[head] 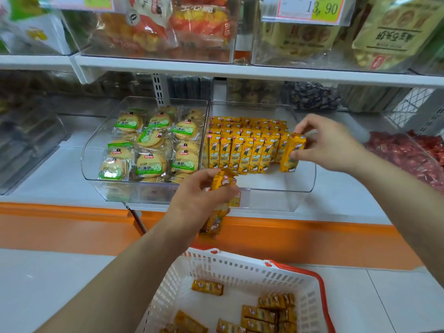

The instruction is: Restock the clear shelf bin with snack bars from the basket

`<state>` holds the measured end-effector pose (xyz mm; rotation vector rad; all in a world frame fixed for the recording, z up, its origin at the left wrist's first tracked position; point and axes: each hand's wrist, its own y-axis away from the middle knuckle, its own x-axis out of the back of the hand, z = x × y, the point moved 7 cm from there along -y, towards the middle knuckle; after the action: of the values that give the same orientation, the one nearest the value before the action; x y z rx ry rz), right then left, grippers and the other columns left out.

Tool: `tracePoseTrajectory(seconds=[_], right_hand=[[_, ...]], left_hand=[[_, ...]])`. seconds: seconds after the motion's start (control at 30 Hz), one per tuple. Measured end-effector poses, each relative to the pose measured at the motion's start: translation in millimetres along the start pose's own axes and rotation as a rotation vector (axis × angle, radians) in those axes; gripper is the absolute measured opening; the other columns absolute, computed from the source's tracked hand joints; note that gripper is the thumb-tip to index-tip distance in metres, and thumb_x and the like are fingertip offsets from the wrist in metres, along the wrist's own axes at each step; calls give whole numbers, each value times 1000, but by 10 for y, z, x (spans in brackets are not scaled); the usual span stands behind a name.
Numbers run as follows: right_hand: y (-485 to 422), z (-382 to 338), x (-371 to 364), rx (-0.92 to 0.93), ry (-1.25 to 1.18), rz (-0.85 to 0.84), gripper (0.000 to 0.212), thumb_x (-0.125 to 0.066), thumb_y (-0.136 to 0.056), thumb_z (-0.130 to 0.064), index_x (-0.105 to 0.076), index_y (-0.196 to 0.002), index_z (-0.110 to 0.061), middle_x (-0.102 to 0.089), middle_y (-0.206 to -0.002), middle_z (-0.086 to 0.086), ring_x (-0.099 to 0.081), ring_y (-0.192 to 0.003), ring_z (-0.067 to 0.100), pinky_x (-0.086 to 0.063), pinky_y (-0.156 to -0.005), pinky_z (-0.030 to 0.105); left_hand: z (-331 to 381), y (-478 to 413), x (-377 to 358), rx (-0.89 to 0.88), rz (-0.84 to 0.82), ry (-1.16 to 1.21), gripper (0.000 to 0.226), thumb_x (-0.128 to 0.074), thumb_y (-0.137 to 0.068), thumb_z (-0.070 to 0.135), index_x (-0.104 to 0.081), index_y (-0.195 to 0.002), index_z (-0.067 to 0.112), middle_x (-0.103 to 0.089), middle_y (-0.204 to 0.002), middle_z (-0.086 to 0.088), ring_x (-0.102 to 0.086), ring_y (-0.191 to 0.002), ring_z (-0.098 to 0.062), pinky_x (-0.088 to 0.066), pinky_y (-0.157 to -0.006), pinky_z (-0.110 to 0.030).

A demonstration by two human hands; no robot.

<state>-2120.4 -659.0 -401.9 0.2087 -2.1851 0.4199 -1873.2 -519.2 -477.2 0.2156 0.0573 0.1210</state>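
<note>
A clear shelf bin (276, 188) holds several yellow snack bars (245, 152) standing upright in rows. My right hand (329, 145) pinches one yellow bar (292, 152) upright at the right end of the front row, inside the bin. In front of the bin's front wall, my left hand (201, 198) grips a few more yellow bars (217, 219) that hang down below the fingers. Below, a white basket with a red rim (240, 265) holds several loose yellow bars (266, 313) on its bottom.
Left of the snack bar bin stands another clear bin (96, 164) with round biscuit packs (149, 145). A bin of red sweets (406, 155) lies at the right. A white shelf (240, 70) with more bins and a price tag (310, 8) hangs overhead. An orange ledge (300, 239) runs below.
</note>
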Motion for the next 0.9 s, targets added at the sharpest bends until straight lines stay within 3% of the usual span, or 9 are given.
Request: tracePoseTrajectory(seconds=[0.07,0.17,0.23,0.37,0.43,0.53,0.7,0.8,0.9], right_hand=[[-252,123,-50,19,252,-28,41,-91,-64,-23,-58,-87,-29,-65,-84,-3,-67,-82,26,-51,-74,35],[-585,239,-203,33,531,-133,45,-88,-69,-34,-62,-106,-29,-65,-99,-3,-62,-98,25,-50,-79,36],[-777,297,-327,31,617,-217,47,-84,-73,-34,-59,-113,-29,-63,-106,-4,-59,-95,22,-48,-76,34],[-999,364,-563,-25,748,-355,37,-82,-75,-27,-53,-97,-24,-60,-98,3,-55,-84,22,-42,-67,30],[-1031,401,-641,-24,805,-373,36,-84,-75,-27,-57,-99,-21,-60,-95,4,-55,-83,22,-42,-66,29],[-1008,404,-656,-3,823,-334,41,-85,-75,-31,-62,-107,-20,-60,-98,3,-55,-83,21,-40,-64,28],[-645,124,-294,59,639,-135,41,-83,-74,-43,-65,-108,-30,-67,-110,-1,-61,-96,23,-50,-79,35],[-100,-149,-156,127,180,-63,24,-86,-72,-36,-66,-85,-31,-69,-93,-8,-62,-80,14,-51,-74,33],[441,-374,-347,106,-320,-156,13,-80,-82,-22,-71,-89,-27,-70,-86,-12,-63,-73,5,-49,-65,17]], left_hand=[[10,-26,25,-24,0,-10,27,-84,-80,23,-77,-105,26,-76,-101,-9,-75,-93,-27,-62,-85,-48],[19,-50,46,-42,-19,-37,45,-84,-74,34,-72,-117,23,-76,-101,-8,-77,-87,-19,-61,-78,-38],[11,-73,52,-47,-14,-49,53,-83,-73,38,-71,-122,22,-76,-100,-8,-77,-86,-18,-61,-77,-35],[-34,-143,77,-44,16,-69,35,-84,-79,35,-72,-111,30,-78,-97,-3,-75,-96,-21,-59,-94,-49],[-54,-169,59,-47,14,-76,29,-85,-80,34,-73,-107,31,-78,-95,2,-75,-99,-21,-58,-96,-51],[-67,-186,24,-45,20,-87,44,-87,-70,43,-75,-109,28,-78,-97,2,-75,-98,-21,-58,-95,-52],[-102,-179,18,-48,26,-62,76,-86,-55,56,-69,-123,25,-77,-109,-1,-73,-106,-23,-59,-93,-50],[-109,-137,-24,-51,14,-4,64,-93,-65,40,-64,-117,16,-79,-102,-2,-78,-92,-22,-62,-80,-43],[-93,-62,-144,-71,-11,-12,62,-89,-67,40,-59,-113,12,-80,-96,-4,-79,-85,-23,-60,-74,-38]])
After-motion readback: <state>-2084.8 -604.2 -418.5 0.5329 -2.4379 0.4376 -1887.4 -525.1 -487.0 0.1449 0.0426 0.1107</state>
